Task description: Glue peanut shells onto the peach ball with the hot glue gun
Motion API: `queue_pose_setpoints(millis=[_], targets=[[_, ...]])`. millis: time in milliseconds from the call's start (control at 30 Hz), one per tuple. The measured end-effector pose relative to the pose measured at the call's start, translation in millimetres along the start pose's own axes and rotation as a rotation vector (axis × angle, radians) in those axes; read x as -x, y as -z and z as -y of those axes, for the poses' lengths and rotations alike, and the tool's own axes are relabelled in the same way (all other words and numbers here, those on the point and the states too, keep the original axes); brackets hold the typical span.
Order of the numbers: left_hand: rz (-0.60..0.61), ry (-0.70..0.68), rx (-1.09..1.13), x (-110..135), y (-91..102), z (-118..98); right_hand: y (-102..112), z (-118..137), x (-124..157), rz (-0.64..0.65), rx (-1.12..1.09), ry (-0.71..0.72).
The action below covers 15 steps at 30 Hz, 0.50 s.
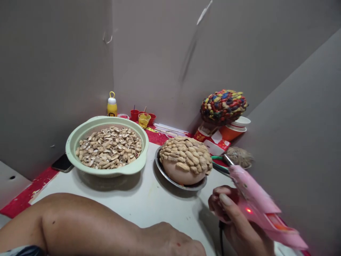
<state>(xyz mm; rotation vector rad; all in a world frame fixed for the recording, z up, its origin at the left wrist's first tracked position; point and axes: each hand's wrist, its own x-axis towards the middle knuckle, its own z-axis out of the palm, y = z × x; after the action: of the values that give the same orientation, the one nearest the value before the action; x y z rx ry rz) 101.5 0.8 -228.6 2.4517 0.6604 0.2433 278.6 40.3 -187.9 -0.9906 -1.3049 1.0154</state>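
My right hand (239, 224) is closed around a pink hot glue gun (255, 197) with a small red light lit on its side. The gun's metal nozzle points up and left, near a metal dish (173, 180). In that dish rests a rounded, pinkish form (183, 173), its upper part covered with peanut shells (186, 151). My left forearm lies across the front, and my left hand (173, 240) is at the bottom edge, its fingers hidden. Beyond that arm stands a pale green colander (69, 149) filled with loose peanut shells (110, 147).
At the back stand a yellow bottle (112, 107), small red cups (134, 114) and a yellow cup (144, 121). A multicoloured shell-covered ball (223, 105) sits behind the dish, near stacked paper cups (234, 131) and twine (239, 156). A phone (63, 164) lies left of the colander. Grey walls enclose the table.
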Motion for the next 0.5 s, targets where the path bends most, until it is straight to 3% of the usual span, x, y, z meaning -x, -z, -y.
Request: queue_pose_setpoints(millis=[200, 333, 500], targets=[[0.052, -0.086, 0.092, 10.1, 22.4, -11.5, 11.1, -10.4, 3.9, -0.016, 0.026, 0.053], [-0.026, -0.158, 0.141, 11.3, 25.1, -13.9, 17.3, -12.0, 3.6, -0.022, 0.035, 0.03], [-0.136, -0.166, 0.03, 9.2, 30.1, -15.4, 19.3, -17.8, 6.6, -0.008, 0.087, 0.036]])
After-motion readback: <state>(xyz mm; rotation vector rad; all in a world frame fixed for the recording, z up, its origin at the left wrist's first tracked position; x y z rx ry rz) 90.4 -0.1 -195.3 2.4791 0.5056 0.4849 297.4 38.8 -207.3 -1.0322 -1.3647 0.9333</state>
